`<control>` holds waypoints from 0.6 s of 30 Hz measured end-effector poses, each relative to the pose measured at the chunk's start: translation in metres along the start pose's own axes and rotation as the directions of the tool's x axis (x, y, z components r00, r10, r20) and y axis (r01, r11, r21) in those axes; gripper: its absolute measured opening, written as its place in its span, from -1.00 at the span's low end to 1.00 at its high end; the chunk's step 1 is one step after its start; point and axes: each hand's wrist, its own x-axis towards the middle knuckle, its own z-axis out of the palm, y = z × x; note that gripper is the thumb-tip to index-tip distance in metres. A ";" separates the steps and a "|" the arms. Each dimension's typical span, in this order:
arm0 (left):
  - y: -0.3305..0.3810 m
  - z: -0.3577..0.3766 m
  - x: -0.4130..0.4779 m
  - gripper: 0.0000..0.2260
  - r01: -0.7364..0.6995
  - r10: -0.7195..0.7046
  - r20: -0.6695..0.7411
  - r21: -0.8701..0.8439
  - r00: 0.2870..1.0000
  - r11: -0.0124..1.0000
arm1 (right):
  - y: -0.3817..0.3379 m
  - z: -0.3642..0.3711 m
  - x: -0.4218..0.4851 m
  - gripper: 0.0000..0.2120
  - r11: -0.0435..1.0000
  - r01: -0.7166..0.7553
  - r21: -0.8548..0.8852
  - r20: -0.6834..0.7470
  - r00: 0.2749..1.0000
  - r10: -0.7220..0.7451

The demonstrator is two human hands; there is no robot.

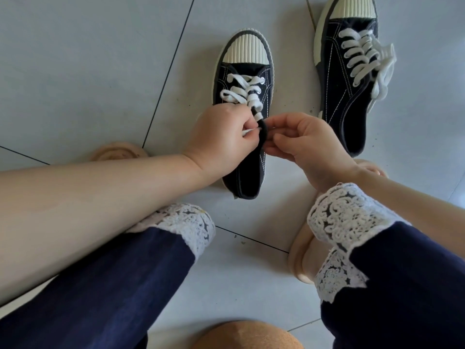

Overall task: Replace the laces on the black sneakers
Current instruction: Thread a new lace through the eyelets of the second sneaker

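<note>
— What's under you?
— Pale grey floor tiles with dark grout lines. My legs are over them in navy trousers with white lace cuffs.
— And the sneakers?
— Both are on the tiles. The fully laced sneaker stands off to my right. The half-laced sneaker lies between my hands, toe pointing away.
— Your fingers?
— My left hand pinches the end of the white lace. My right hand pinches the black upper's edge, fingers curled.

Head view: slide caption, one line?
Left hand pinches white lace, right hand holds near sneaker; far sneaker laced.
</note>
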 end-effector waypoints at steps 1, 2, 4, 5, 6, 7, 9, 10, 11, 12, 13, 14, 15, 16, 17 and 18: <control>-0.001 0.002 -0.001 -0.92 0.015 -0.015 -0.012 -0.016 1.000 1.000 | -0.001 0.000 0.000 -0.68 1.000 0.005 -0.009 0.001 1.000 -0.005; -0.001 0.002 -0.002 -0.92 0.036 -0.037 -0.026 -0.043 0.999 0.998 | -0.002 0.000 0.000 -0.71 1.000 0.010 -0.018 -0.005 1.000 -0.010; -0.001 0.003 -0.005 -0.93 0.084 -0.091 -0.053 -0.115 0.994 0.990 | -0.004 0.002 0.003 -0.78 0.999 0.021 -0.033 -0.032 0.999 -0.022; -0.001 0.003 -0.007 -0.93 0.107 -0.116 -0.057 -0.151 0.992 0.983 | -0.004 0.002 0.005 -0.81 0.999 0.023 -0.041 -0.046 0.999 -0.025; -0.001 0.003 -0.009 -0.93 0.132 -0.143 -0.047 -0.185 0.989 0.974 | -0.005 0.002 0.007 -0.82 0.998 0.022 -0.050 -0.057 0.998 -0.025; -0.001 0.003 -0.010 -0.92 0.156 -0.166 -0.026 -0.217 0.986 0.964 | -0.005 0.003 0.008 -0.83 0.998 0.020 -0.062 -0.066 0.998 -0.024; -0.001 0.002 -0.012 -0.86 0.178 -0.183 0.009 -0.268 0.983 0.947 | -0.005 0.005 0.010 -0.83 0.994 0.030 -0.110 -0.081 0.996 -0.039; -0.001 0.001 -0.012 -0.82 0.173 -0.176 0.016 -0.287 0.984 0.942 | -0.004 0.007 0.010 -0.82 0.989 0.039 -0.143 -0.088 0.995 -0.052; -0.002 0.001 -0.012 -0.79 0.163 -0.165 0.020 -0.296 0.986 0.941 | -0.004 0.008 0.010 -0.82 0.984 0.048 -0.169 -0.092 0.994 -0.064; -0.003 0.000 -0.012 -0.77 0.152 -0.151 0.025 -0.292 0.988 0.944 | -0.004 0.010 0.010 -0.82 0.982 0.052 -0.180 -0.091 0.993 -0.069; -0.004 -0.001 -0.011 -0.77 0.144 -0.140 0.033 -0.277 0.990 0.950 | -0.003 0.010 0.010 -0.82 0.984 0.048 -0.170 -0.082 0.995 -0.063; -0.004 -0.001 -0.010 -0.77 0.140 -0.133 0.043 -0.258 0.990 0.956 | -0.003 0.010 0.009 -0.83 0.990 0.034 -0.135 -0.065 0.997 -0.043; -0.004 -0.001 -0.008 -0.78 0.140 -0.132 0.048 -0.243 0.990 0.960 | -0.003 0.010 0.008 -0.83 0.997 0.011 -0.080 -0.040 0.999 -0.015; -0.004 -0.001 -0.006 -0.79 0.140 -0.132 0.048 -0.231 0.990 0.963 | -0.003 0.009 0.008 -0.84 1.000 -0.016 -0.021 -0.013 1.000 0.015; -0.003 0.000 -0.004 -0.79 0.135 -0.128 0.049 -0.218 0.991 0.967 | -0.003 0.007 0.007 -0.85 0.999 -0.041 0.031 0.010 0.999 0.041; -0.002 0.000 -0.002 -0.78 0.125 -0.116 0.054 -0.197 0.992 0.972 | -0.003 0.005 0.007 -0.86 0.996 -0.061 0.069 0.028 0.998 0.059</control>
